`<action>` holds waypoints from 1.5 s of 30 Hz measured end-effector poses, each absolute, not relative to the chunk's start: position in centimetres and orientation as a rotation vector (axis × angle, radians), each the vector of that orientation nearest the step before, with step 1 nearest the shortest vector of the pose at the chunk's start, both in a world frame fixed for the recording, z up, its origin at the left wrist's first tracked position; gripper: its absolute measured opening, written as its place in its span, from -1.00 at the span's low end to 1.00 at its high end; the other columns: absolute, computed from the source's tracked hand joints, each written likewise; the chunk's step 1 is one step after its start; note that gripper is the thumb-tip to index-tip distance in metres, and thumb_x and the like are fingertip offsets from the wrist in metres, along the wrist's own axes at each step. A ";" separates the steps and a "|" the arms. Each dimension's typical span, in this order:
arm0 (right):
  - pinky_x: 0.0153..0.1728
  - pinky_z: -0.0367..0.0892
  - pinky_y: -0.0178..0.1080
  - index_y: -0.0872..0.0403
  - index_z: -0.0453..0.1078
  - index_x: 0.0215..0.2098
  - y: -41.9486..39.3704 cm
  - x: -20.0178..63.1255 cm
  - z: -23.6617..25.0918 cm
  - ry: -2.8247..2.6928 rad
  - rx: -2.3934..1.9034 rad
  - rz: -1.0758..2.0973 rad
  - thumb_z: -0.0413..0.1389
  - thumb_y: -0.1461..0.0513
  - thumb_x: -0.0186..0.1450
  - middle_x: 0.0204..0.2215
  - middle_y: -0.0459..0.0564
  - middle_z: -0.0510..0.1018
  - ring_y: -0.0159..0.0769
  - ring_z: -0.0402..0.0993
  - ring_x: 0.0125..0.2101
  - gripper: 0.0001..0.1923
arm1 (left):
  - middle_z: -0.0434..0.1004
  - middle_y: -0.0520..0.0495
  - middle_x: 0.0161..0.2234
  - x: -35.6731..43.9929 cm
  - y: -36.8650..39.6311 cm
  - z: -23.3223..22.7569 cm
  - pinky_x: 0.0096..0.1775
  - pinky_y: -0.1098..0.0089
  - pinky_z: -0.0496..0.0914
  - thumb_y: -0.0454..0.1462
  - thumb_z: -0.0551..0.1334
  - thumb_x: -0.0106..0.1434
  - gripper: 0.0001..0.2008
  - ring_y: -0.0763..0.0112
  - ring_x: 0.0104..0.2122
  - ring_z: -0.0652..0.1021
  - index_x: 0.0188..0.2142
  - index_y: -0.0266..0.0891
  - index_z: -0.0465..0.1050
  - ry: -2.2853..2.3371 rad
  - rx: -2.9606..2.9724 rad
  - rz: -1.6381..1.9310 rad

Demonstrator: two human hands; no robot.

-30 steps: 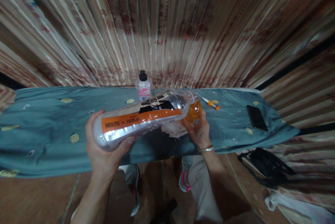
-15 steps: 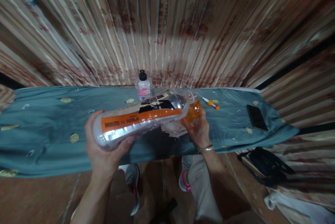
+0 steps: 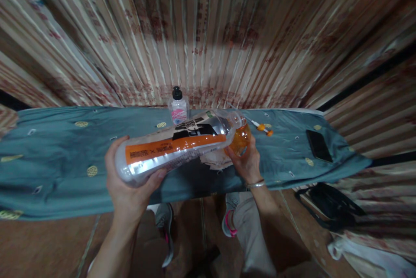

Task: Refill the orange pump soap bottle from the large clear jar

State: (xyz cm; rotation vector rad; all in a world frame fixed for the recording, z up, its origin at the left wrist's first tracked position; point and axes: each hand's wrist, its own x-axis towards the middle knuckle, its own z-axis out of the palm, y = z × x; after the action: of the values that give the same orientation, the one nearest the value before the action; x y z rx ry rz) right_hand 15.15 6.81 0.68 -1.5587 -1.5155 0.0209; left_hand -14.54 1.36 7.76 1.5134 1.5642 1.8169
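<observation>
The left hand (image 3: 130, 184) has its grip clenched around the base of a big bottle (image 3: 175, 148), fingers under the bottom and thumb along the side. The bottle is clear plastic with an orange and black label, and it lies tilted almost flat above the near edge of the surface (image 3: 58, 156), its neck pointing toward the right. The right hand (image 3: 247, 163) is clenched around a small orange jar (image 3: 241, 139), held just over the near edge at the middle of the surface; a bracelet sits on that wrist. The mouth of the bottle meets the top of the jar, and the jar shows orange liquid inside. Whether liquid is running between them cannot be told. Below the two, on the surface, lies a pale crumpled paper (image 3: 216, 161). The surface is draped in a teal cloth with small gold motifs. A small bottle (image 3: 178, 108) with a black cap and a pink label stands upright at the far edge, just behind the big bottle. A syringe (image 3: 262, 127) with orange parts lies near the far edge, right of the jar. A dark phone (image 3: 319, 145) lies flat toward the right end, well apart from the hands.
</observation>
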 end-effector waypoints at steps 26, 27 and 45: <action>-0.12 0.55 0.01 0.11 0.17 0.24 6.7 15.2 0.6 -1.552 -1.536 -0.002 0.21 -0.06 0.21 0.03 0.22 0.56 0.01 0.60 -0.05 -0.24 | 0.46 -0.07 0.01 -14.6 1.3 7.7 -0.03 0.23 0.42 -0.05 0.53 -0.27 -0.03 0.21 -0.10 0.51 0.18 -0.11 0.34 1.623 1.459 1.770; -0.12 0.55 0.00 0.13 0.17 0.24 6.7 15.2 0.6 -1.552 -1.534 -0.008 0.22 -0.06 0.20 0.03 0.23 0.56 0.01 0.60 -0.05 -0.24 | 0.47 -0.08 0.00 -14.6 1.3 7.7 -0.04 0.24 0.42 -0.05 0.53 -0.27 -0.03 0.21 -0.11 0.51 0.19 -0.11 0.34 1.619 1.459 1.768; -0.13 0.54 0.04 0.10 0.17 0.24 6.8 15.2 0.7 -1.532 -1.529 0.003 0.23 -0.07 0.19 0.04 0.23 0.55 0.04 0.59 -0.05 -0.23 | 0.45 -0.10 0.06 -14.5 1.2 7.9 0.01 0.18 0.41 -0.06 0.51 -0.24 -0.05 0.16 -0.06 0.51 0.20 -0.09 0.34 1.635 1.467 1.764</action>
State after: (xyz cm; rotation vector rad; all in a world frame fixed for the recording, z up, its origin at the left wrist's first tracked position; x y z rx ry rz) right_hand 15.18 6.80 0.70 -1.5289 -1.5322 0.0032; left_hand -14.53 1.24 7.85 1.4667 1.6348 1.7643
